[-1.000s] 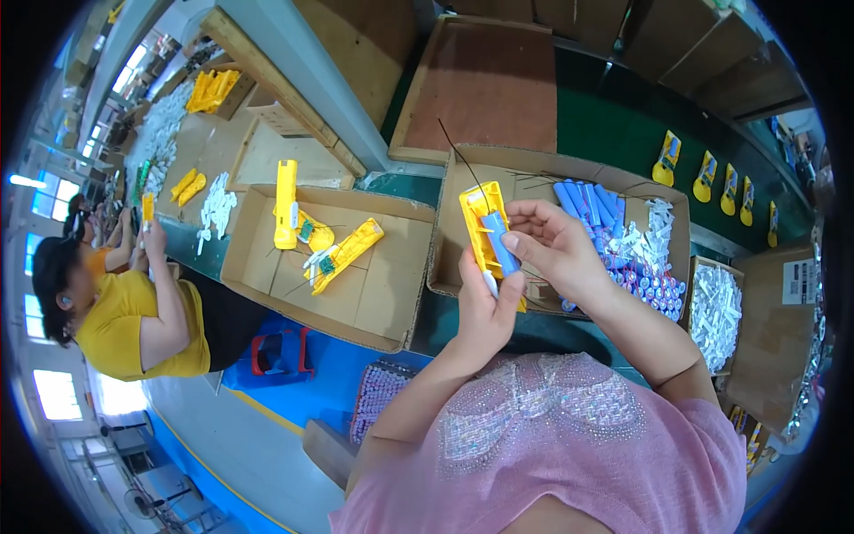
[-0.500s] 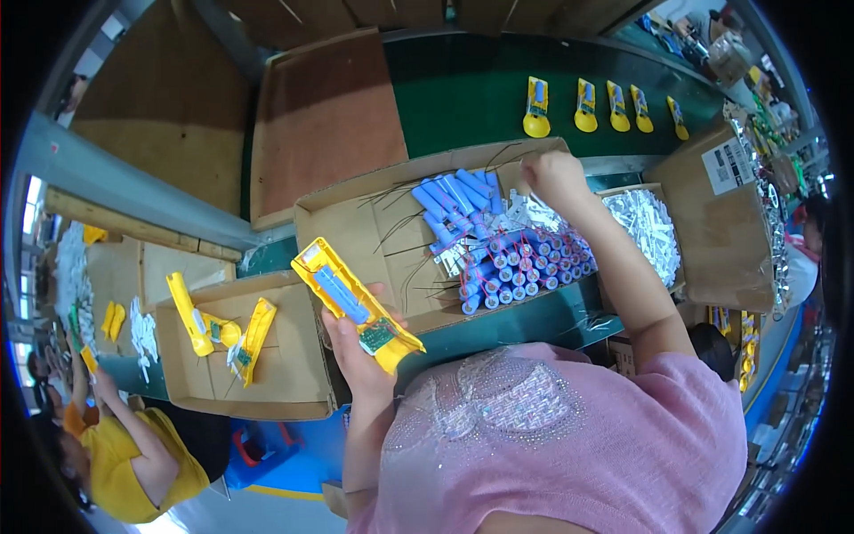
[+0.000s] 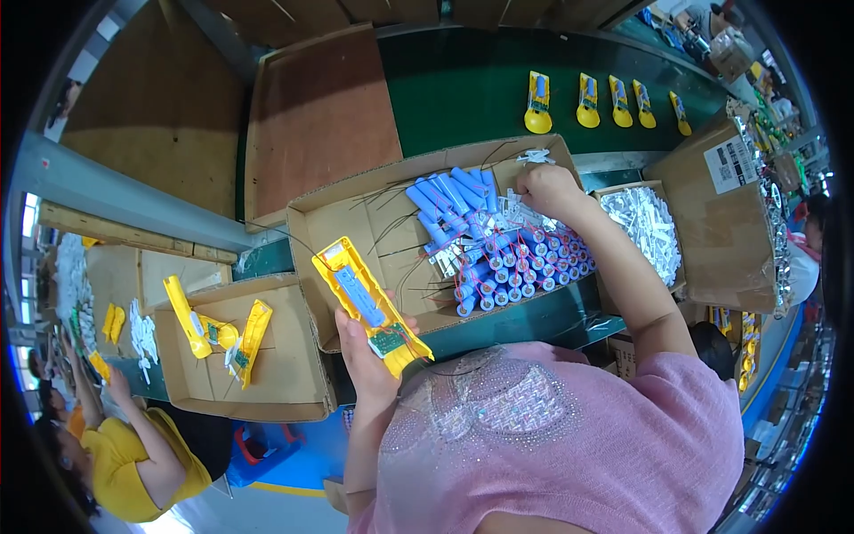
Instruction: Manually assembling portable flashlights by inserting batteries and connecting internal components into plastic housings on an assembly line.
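Note:
My left hand (image 3: 369, 367) is closed around a yellow plastic housing half (image 3: 406, 358), held tilted above the front edge of a cardboard box (image 3: 325, 218). Inside the housing lie a blue cylindrical battery (image 3: 359, 294) and a green circuit board (image 3: 388, 340). A thin dark wire trails from its upper end. At the box's far right my right hand (image 3: 549, 190) has its fingers drawn together by small silvery-white pieces (image 3: 536, 157); whatever is between the fingertips is hidden. Bundled blue batteries (image 3: 507, 276) with pink wires fill the box's right half.
A smaller carton (image 3: 200, 399) on the left holds several yellow parts (image 3: 253, 343). Right of the battery box stands a carton of white strips (image 3: 642, 231). Several yellow spoon-shaped assemblies (image 3: 537, 105) line the green surface behind. A co-worker in yellow (image 3: 142, 463) works at far left.
My right hand has moved slightly down and left, uncovering silvery-white pieces by the box's far corner. The housing in my left hand has shifted a little to the right.

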`<action>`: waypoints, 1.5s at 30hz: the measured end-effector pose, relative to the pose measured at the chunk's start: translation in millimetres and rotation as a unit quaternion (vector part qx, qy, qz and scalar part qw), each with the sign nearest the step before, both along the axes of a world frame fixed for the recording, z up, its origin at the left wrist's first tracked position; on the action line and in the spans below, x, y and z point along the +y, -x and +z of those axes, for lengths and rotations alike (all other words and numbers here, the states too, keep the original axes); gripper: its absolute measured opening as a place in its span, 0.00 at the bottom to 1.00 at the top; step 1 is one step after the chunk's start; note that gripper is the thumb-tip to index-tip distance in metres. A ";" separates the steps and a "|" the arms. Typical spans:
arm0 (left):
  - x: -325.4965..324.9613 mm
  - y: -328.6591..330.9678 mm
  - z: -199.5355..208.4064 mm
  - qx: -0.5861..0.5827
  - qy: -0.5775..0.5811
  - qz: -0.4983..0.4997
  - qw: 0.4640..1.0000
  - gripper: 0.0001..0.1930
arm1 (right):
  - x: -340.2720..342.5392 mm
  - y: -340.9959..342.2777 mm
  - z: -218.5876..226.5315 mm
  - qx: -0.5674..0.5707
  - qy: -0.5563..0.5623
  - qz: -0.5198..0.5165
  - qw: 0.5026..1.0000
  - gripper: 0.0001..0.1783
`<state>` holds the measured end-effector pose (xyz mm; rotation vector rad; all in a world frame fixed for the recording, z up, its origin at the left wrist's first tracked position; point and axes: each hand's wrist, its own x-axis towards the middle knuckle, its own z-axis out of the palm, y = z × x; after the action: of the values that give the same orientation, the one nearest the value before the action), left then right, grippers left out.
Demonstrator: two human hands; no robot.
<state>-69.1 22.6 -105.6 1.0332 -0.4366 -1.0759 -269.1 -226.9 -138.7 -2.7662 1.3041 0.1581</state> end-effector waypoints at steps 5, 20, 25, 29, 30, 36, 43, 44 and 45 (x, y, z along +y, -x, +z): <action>0.6 1.7 0.2 0.004 0.001 -0.007 1.000 0.22 | 1.7 2.4 22.4 -0.123 -0.039 0.027 0.991 0.07; -14.4 2.4 12.1 -0.016 -0.016 -0.034 0.999 0.19 | 80.6 -117.0 109.4 -0.412 -0.506 0.060 0.755 0.05; -7.3 -3.6 20.8 -0.162 -0.059 -0.031 0.985 0.20 | 81.4 -142.9 124.2 -0.377 -0.423 0.127 0.814 0.08; -5.6 -15.6 20.4 -0.194 -0.036 -0.049 0.979 0.22 | 60.6 -150.8 139.6 -0.242 -0.204 0.263 0.911 0.08; -9.0 -18.5 22.6 -0.140 -0.015 -0.082 0.987 0.22 | 57.5 -152.5 141.0 -0.287 -0.244 0.292 0.879 0.10; -19.6 -77.3 37.7 -0.262 0.001 0.019 0.965 0.23 | -13.4 -176.0 174.0 -0.288 -0.103 0.224 0.925 0.06; 35.9 -214.8 -5.1 -0.581 -0.304 0.342 0.673 0.25 | -278.0 -95.2 50.2 -0.061 0.099 0.048 0.992 0.12; 45.5 -227.6 -13.7 -0.583 -0.335 0.373 0.639 0.27 | -302.2 -77.0 15.7 -0.048 0.064 0.005 0.997 0.10; 53.9 -236.1 -21.6 -0.580 -0.341 0.380 0.634 0.27 | -301.8 -72.9 -5.0 0.019 0.073 0.011 0.997 0.10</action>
<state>167.0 76.5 -127.2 2.3042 -0.5043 0.4284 -196.3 -528.7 -143.6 -2.9143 1.3461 0.1223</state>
